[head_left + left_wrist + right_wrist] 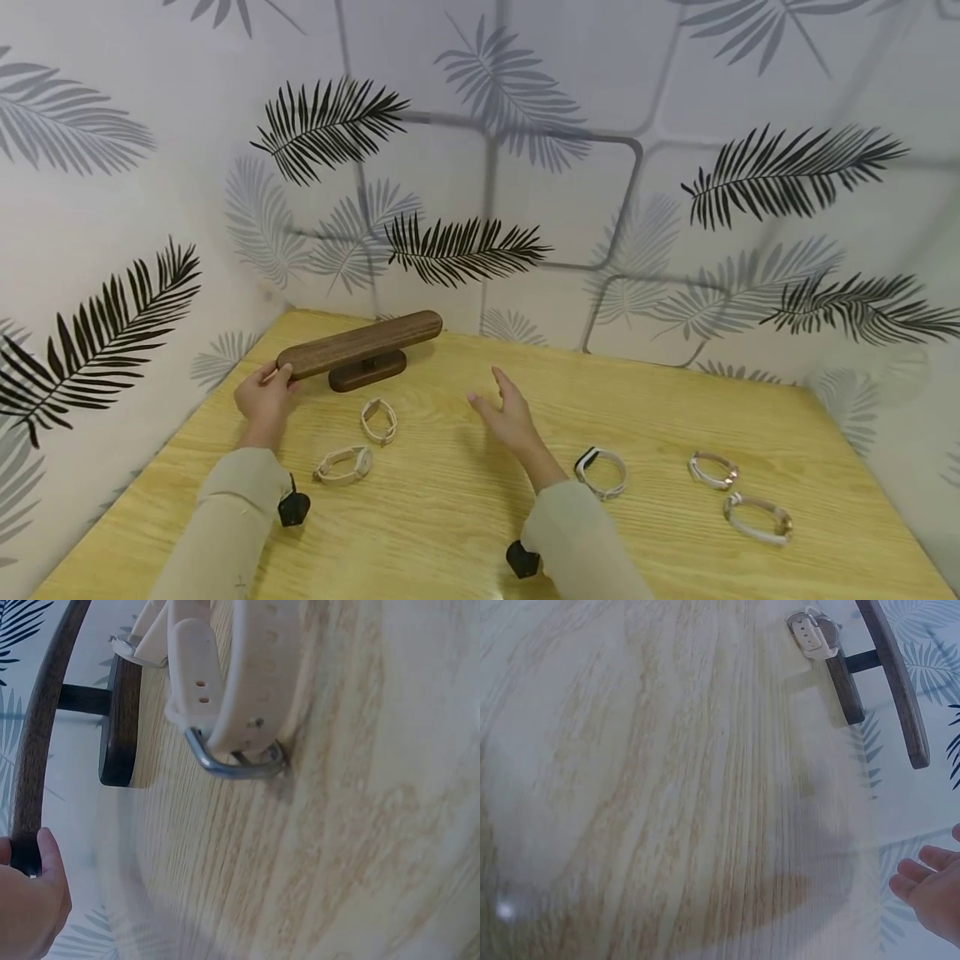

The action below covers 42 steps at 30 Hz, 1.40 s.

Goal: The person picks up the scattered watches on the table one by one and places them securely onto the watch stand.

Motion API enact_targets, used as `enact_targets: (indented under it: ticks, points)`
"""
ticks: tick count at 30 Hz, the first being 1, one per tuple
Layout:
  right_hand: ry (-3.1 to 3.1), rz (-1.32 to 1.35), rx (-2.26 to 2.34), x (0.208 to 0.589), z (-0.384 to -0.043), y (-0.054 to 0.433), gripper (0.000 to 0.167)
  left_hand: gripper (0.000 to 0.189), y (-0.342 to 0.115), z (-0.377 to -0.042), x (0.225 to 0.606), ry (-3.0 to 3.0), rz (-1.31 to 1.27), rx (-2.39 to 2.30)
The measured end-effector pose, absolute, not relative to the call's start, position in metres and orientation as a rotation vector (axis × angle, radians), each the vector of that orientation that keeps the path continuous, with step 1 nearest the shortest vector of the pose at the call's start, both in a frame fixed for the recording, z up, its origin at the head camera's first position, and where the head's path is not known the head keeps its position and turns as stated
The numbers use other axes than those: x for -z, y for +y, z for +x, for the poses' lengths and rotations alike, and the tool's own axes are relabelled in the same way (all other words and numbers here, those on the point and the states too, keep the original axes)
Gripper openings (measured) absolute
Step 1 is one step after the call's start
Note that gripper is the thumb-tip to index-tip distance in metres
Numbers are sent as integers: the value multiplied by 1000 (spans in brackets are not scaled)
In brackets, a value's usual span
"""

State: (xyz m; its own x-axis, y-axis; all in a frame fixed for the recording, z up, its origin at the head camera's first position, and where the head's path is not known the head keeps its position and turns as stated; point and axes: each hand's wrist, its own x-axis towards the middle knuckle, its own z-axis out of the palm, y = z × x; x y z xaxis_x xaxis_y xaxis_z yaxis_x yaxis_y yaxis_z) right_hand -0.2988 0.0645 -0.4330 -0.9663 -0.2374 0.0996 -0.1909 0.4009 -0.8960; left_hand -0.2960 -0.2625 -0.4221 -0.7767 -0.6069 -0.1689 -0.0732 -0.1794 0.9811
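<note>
A dark wooden T-shaped watch stand [360, 343] with a long top bar and a shorter base stands at the table's back left. My left hand [266, 397] pinches the left end of its bar between thumb and fingers; the left wrist view shows that grip [34, 896] too. My right hand [513, 421] hovers over the table's middle, fingers extended and holding nothing, to the right of the stand. In front of the stand lie two pale-strapped watches, one nearer the stand [378, 421] and one closer to me [343, 465].
Right of my right hand, a white band with a dark face [602, 473] lies on the wooden table [442, 517]. Two more white bands with rose-gold parts, one farther back [712, 472] and one nearer [757, 518], lie at right. A leaf-patterned wall [555, 208] borders the back edge.
</note>
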Motion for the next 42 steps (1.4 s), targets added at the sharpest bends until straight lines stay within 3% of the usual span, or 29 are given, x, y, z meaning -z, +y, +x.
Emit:
enact_targets:
  ticks: [12,26,42]
  points:
    - [2613,-426,1646,431,-298,67,68,47,-260,-296,421,-1786,651,2132]
    - [2579,-271,1757,433,-300,74,59,47,-233,-294,421,-1928,420,2288]
    - [2304,-62,2077,422,-300,71,51,44,-224,-305,424,-1925,480,2227]
